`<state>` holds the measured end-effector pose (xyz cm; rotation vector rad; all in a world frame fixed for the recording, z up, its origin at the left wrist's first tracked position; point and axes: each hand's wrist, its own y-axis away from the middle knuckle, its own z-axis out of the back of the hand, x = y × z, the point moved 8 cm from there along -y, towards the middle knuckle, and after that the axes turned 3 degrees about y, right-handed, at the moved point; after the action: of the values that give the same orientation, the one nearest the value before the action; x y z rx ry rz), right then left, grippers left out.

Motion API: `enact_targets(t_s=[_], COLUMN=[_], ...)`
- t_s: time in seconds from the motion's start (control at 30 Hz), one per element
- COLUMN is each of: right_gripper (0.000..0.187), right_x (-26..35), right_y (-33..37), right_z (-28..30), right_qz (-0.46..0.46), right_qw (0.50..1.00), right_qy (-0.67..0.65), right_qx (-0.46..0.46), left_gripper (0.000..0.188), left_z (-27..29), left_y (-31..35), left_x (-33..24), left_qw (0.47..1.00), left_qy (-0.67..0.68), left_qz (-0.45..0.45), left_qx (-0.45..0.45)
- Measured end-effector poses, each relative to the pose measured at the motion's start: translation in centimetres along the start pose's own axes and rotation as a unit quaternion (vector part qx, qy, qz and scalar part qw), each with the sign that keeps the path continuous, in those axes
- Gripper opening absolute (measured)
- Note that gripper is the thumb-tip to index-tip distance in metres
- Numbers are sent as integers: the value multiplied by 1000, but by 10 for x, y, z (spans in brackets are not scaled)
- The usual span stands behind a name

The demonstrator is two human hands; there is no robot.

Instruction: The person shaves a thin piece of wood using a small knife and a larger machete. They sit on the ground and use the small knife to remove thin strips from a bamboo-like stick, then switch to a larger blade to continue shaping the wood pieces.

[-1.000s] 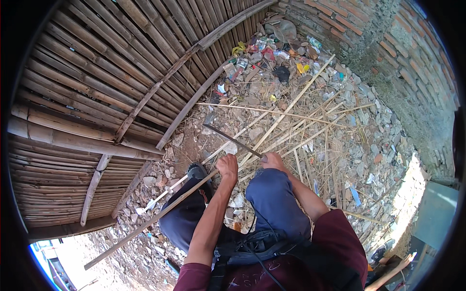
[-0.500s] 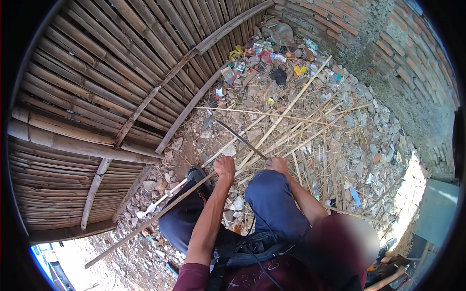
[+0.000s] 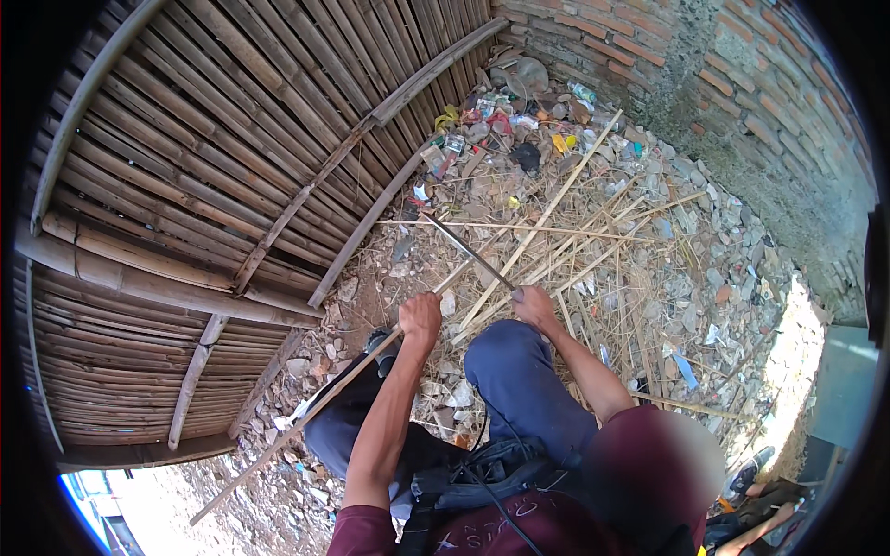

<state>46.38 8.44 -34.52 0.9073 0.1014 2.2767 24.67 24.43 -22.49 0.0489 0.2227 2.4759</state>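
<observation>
My left hand (image 3: 420, 318) is closed around a long, thin bamboo strip (image 3: 306, 419). The strip slants from the lower left, across my left leg, to a point beyond my fist. My right hand (image 3: 535, 306), by my right knee, grips a machete (image 3: 468, 250) by its handle end. Its dark, narrow blade points away and to the left. In this view the blade crosses the far part of the held strip; whether they touch, I cannot tell. Several loose bamboo strips (image 3: 565, 199) lie crossed on the ground beyond my hands.
A bamboo slat wall (image 3: 269, 139) rises on the left, and a brick wall (image 3: 640, 46) at the back right. Rubble and stones (image 3: 691, 278) cover the ground. Plastic litter (image 3: 505, 116) is heaped in the far corner. A grey panel (image 3: 845, 385) stands at the right.
The bamboo strip has moved up and right with my left hand on it, reaching farther beyond my fist. The machete's tip has risen slightly in the picture. The view has shifted a little.
</observation>
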Motion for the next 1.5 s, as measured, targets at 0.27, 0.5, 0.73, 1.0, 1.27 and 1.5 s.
enact_targets(t_s=[0.27, 0.5, 0.73, 1.0, 1.27, 1.5], right_gripper=[30, 29, 15, 24, 21, 18], right_x=[3, -39, 84, 32, 103, 60], right_y=[-1, 27, 84, 40, 100, 66], right_z=[67, 126, 188, 216, 232, 237], right_qz=[35, -56, 177, -20, 154, 18], right_qw=[992, 974, 944, 958, 929, 948], right_qy=[-22, -60, -78, -71, -60, -119], right_qx=[-117, -213, -267, -277, -330, -296], left_gripper=[41, 45, 52, 58, 50, 48], left_z=[70, 110, 137, 179, 158, 155], left_y=[26, 56, 46, 91, 95, 131], left_x=[-13, -1, 5, -18, -2, -6], left_qw=[998, 998, 970, 949, 810, 737], left_qy=[-23, 25, 220, 293, 538, 601], left_qz=[-38, -20, -94, -66, 34, 15], left_qx=[-48, -50, 27, 93, 231, 308])
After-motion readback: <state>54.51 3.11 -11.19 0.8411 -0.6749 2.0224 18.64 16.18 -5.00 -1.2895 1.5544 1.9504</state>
